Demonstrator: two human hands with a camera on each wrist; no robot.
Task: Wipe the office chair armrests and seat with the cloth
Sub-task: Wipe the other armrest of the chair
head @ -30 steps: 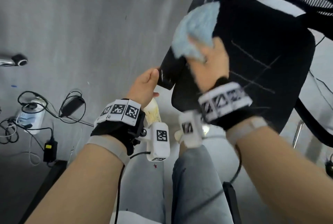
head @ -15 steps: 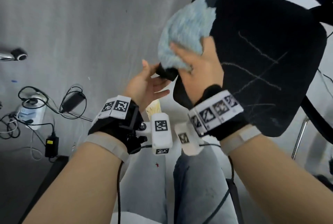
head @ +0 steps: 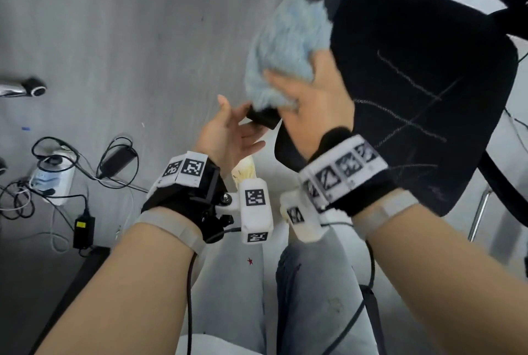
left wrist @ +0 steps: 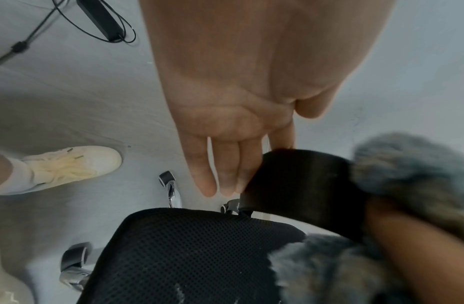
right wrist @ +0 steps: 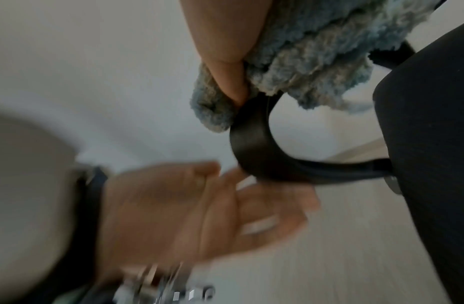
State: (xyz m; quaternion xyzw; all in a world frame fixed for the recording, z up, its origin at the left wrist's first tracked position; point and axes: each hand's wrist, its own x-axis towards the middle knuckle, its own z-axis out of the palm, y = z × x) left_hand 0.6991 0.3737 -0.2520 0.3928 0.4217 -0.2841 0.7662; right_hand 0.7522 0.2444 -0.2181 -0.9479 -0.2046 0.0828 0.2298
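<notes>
Your right hand (head: 311,103) grips the fluffy blue cloth (head: 285,51) wrapped over the black armrest (head: 264,119), thumb pinching it in. Your left hand (head: 228,137) sits just below, fingers loose and straight against the armrest's end. Only the left wrist view shows the mesh seat (left wrist: 189,253) under it.

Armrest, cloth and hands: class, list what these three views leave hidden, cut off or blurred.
- Armrest top, head view: the cloth and right hand cover it.
- Left hand, right wrist view: motion-blurred, so contact with the armrest is unclear.
- Right hand's fingers, all views: buried under cloth.
- Seat, head view: far side cut off by the edge.
</notes>
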